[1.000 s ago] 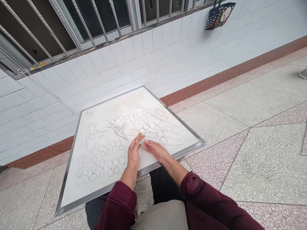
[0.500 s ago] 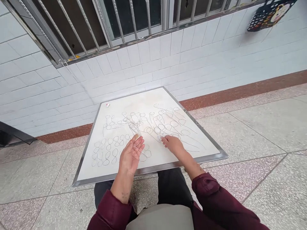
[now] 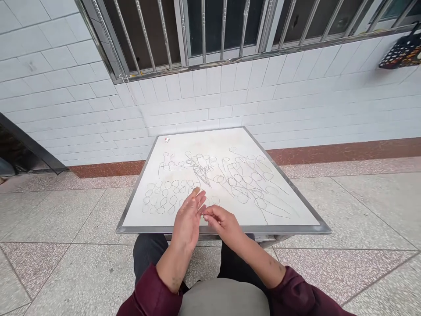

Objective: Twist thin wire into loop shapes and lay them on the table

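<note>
My left hand (image 3: pixel 186 224) is raised over the front edge of a white board, palm turned up. A thin wire (image 3: pixel 199 202) runs across its fingers, and the thumb bears on it. Close against those fingers, my right hand (image 3: pixel 226 224) pinches a fine end of wire between thumb and forefinger. Beyond the hands, several looped wires (image 3: pixel 262 203) with long straight tails lie tangled on the board. To the left, small double-ring wire pieces (image 3: pixel 163 202) are laid out in rows. Part of the held wire is hidden by the fingers.
The white board (image 3: pixel 210 137) has a metal rim and stands over my knees, its far side near a tiled wall (image 3: pixel 210 103). A small white-and-red object (image 3: pixel 167 140) sits at its far left corner. A barred window (image 3: pixel 223 30) and a hanging patterned bag (image 3: pixel 399 52) are beyond.
My right hand has moved left from the looped wires to my left hand's fingers. The view has shifted, so the board sits farther right.
</note>
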Tool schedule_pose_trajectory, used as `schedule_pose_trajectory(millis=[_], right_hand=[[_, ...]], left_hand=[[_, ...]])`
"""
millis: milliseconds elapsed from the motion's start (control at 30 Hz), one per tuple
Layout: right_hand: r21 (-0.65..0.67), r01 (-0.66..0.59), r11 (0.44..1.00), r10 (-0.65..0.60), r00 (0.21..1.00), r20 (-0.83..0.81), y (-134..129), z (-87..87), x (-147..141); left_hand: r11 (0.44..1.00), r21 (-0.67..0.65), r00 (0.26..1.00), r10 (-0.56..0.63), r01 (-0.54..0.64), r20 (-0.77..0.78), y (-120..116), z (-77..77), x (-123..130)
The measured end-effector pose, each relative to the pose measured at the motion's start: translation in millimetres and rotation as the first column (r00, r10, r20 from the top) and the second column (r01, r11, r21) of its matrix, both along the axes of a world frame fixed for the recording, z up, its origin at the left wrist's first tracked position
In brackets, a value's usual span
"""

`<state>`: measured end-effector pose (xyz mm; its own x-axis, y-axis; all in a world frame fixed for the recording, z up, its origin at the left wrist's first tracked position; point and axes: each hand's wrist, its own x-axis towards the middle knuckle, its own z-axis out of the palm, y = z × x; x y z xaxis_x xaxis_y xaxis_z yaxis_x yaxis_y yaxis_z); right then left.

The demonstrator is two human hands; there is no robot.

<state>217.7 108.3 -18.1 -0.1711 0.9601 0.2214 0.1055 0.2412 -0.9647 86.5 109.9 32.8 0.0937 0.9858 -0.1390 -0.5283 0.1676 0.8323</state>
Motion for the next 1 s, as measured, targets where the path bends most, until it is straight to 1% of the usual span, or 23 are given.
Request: schedule_pose_trajectory(millis=[67, 133, 267, 400, 467, 533, 667, 800, 900, 1000], right_hand=[[-0.083, -0.032, 0.996, 0.022, 0.993, -0.118, 0, 4.6, -7], [-0.17, -0.098, 0.981, 0.049, 0.962, -0.27, 0, 9.5, -15], [-0.293, -0.267, 0.918, 0.076, 0.844, -0.531, -3, 14.3, -30], [-0.347, -0.409, 0.844, 0.081, 0.737, -0.671, -7, 15.1, -45], [-0.352, -0.442, 0.825, 0.083, 0.711, -0.698, -9, 16.2, -51], [-0.352, -0.454, 0.818, 0.08, 0.697, -0.713, -11, 17.7, -57], [-0.339, -0.483, 0.808, 0.102, 0.68, -0.726, -16, 20.1, -68], [-0.346, -0.514, 0.785, 0.147, 0.697, -0.702, -21, 20.7, -74], [-0.352, -0.527, 0.773, 0.172, 0.71, -0.683, -23, 19.9, -75], [-0.346, -0.532, 0.773, 0.196, 0.719, -0.667, -23, 17.5, -77]], left_hand=[[1.0, 0.009, 0.999, 0.006, -0.007, 0.049, -6, -1.1, -10], [0.999, -0.003, 0.995, 0.04, -0.04, 0.094, -11, -4.5, -19], [0.993, -0.075, 0.99, 0.097, -0.089, 0.102, -18, -12.3, -32], [0.981, -0.093, 0.979, 0.181, -0.172, 0.092, -22, -16.3, -38], [0.973, -0.086, 0.971, 0.223, -0.215, 0.09, -24, -18.2, -41], [0.966, -0.088, 0.964, 0.249, -0.242, 0.09, -26, -20.5, -44], [0.963, -0.097, 0.963, 0.26, -0.253, 0.076, -29, -24.2, -53], [0.957, -0.051, 0.954, 0.29, -0.287, 0.075, -32, -23.7, -60], [0.944, 0.003, 0.944, 0.328, -0.329, 0.037, -34, -22.9, -62], [0.932, 0.024, 0.932, 0.361, -0.361, 0.003, -34, -24.2, -64]])
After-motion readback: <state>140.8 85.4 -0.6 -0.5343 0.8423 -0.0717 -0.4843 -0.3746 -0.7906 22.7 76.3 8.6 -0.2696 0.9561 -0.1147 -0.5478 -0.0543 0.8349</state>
